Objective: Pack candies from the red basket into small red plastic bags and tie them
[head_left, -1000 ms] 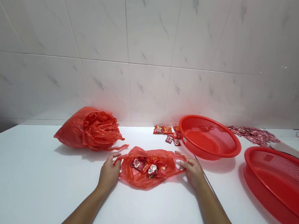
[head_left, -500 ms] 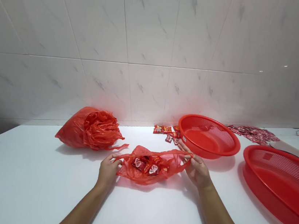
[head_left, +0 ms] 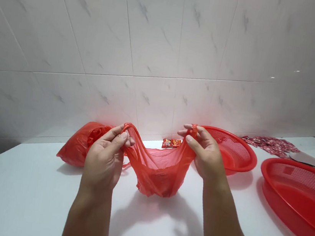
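A thin red plastic bag (head_left: 161,178) hangs between my hands, lifted over the white table. My left hand (head_left: 106,154) is closed on one of its handles, thumb against the fingers. The other handle is looped around the fingers of my right hand (head_left: 207,151), which grips it at the top. The bag sags in the middle, and darker shapes show faintly through its lower part; the bag wall hides the packets inside. Behind it, small red packets (head_left: 171,143) lie on the table near the wall.
A fuller red plastic bag (head_left: 74,144) sits behind my left hand. One round red basket (head_left: 235,153) stands behind my right hand, with a larger red basket (head_left: 294,203) at the right. Many small packets (head_left: 272,145) lie in a pile at the back right.
My hands have raised the bag by its handles from low over the table. It now hangs down, and the packets that showed in its opening are hidden.
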